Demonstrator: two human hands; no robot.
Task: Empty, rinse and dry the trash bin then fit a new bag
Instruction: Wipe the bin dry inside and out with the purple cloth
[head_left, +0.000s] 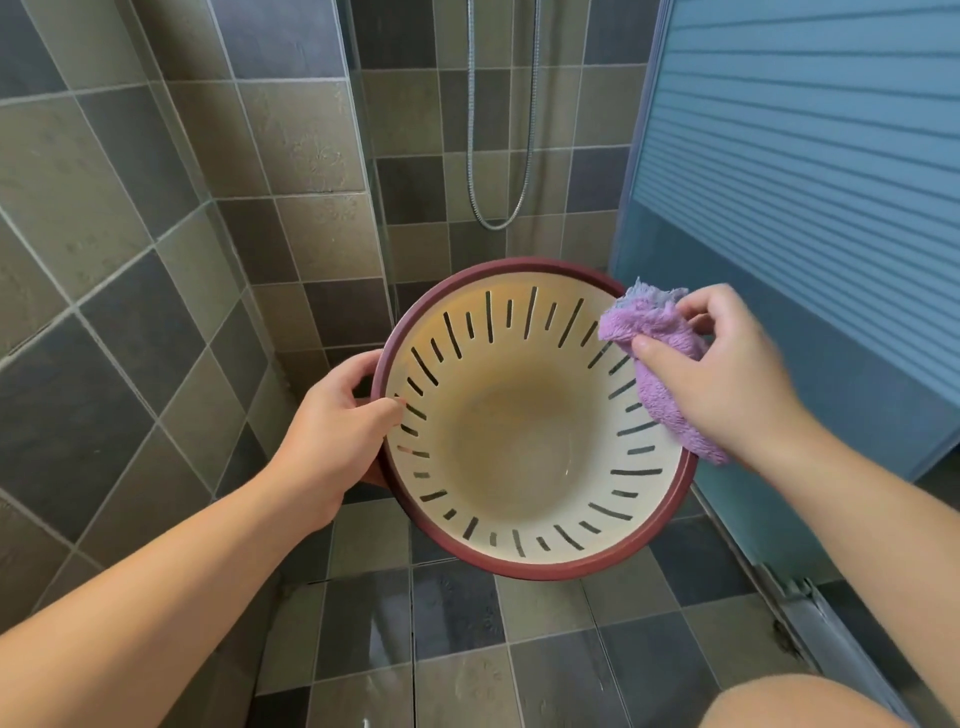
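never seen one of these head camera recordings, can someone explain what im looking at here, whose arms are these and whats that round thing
There is no machine here. The one picture comes from a wide-angle camera worn on a person's head, looking forward and down, so the two bare arms reaching in from the bottom are that person's own.

The round thing is a trash bin seen from above: cream inside with slots in its wall, a dark red rim, nothing in it. It is held up in the air above a tiled shower floor, not resting on anything. The left hand grips the rim on its left side. The right hand holds a purple cloth pressed against the bin's inner wall at the right, which fits the drying step. A shower hose hangs on the wall behind.
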